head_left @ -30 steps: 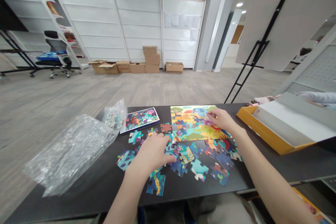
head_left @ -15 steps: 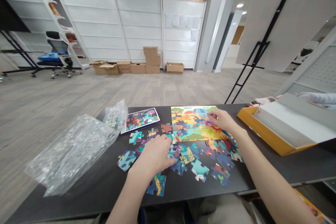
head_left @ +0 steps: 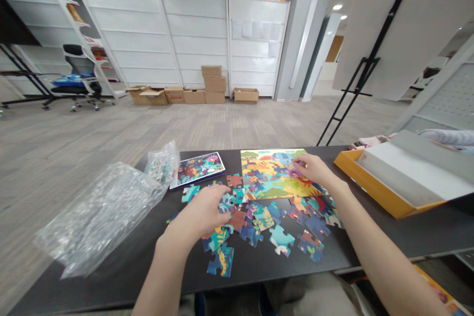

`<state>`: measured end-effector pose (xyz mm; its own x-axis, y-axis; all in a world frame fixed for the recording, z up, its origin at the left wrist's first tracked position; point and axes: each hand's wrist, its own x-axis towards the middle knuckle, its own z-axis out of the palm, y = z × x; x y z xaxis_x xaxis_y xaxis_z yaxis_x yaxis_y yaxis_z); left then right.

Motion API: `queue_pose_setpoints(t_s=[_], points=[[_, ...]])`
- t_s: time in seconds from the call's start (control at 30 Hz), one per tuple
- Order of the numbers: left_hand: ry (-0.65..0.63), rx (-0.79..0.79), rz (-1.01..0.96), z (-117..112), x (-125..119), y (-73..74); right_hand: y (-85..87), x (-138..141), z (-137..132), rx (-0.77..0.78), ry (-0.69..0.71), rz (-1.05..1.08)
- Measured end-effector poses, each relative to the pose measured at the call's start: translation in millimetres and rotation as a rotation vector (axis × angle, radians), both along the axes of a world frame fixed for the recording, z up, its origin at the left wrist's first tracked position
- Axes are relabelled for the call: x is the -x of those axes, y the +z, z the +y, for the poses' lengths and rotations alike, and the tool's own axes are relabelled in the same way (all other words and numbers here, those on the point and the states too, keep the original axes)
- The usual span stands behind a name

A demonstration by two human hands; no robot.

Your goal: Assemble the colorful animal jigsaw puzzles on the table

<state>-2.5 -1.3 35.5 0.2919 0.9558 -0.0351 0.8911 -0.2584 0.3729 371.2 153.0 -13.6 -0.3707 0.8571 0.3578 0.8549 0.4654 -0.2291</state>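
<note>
My left hand (head_left: pixel 202 210) hovers low over the scattered jigsaw pieces, fingers stretched and thumb apart, holding nothing that I can see. Beneath and beside it lie a reddish-brown piece (head_left: pixel 237 219) and a teal piece (head_left: pixel 240 196). At the upper right of the colourful animal picture puzzle (head_left: pixel 272 190), my right hand (head_left: pixel 313 169) rests with curled fingers drawn together. Purple shows by its fingertips, but whether that is a loose piece or part of the picture I cannot make out. More pieces, among them a light teal one (head_left: pixel 281 240), lie along the picture's near edge.
A crumpled clear plastic bag (head_left: pixel 99 217) covers the table's left side, with a smaller bag of pieces (head_left: pixel 163 165) against a picture card (head_left: pixel 200 169). To the right stands an open yellow box (head_left: pixel 385 187). The black table's (head_left: pixel 266 274) front edge runs close to my lap.
My left hand has shifted left and slightly lifted, its fingers opening away from the pieces. Reddish-brown and teal pieces now show where it was. My right hand stays in place.
</note>
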Motion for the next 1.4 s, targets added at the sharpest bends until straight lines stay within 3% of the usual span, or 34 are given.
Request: queue_pose_setpoints(t_s=[0.13,0.27,0.37,0.5,0.57,0.67,1.13,1.4], points=[[0.068,0.067,0.040,0,22,0.4,2.4,2,-1,0.006,0.008,-0.004],[0.073,0.013,0.085,-2,26,-2.0,3.5,2,-1,0.011,0.009,-0.009],[0.034,-0.091,0.096,-5,8,1.7,2.1,2,-1,0.014,0.004,-0.011],[-0.160,-0.059,-0.008,-11,-37,5.5,-1.2,1,1,0.020,0.005,-0.003],[-0.249,-0.058,0.004,-14,-57,2.3,-2.2,0,1,0.024,0.010,-0.004],[-0.262,-0.072,0.066,-14,-74,-5.4,-2.3,-1,1,0.022,0.022,-0.008],[-0.263,-0.064,0.074,-12,-84,-5.2,4.3,1,-2,0.053,0.001,-0.015],[-0.194,-0.004,0.095,-12,-82,-2.6,3.5,0,-2,0.061,-0.002,-0.014]])
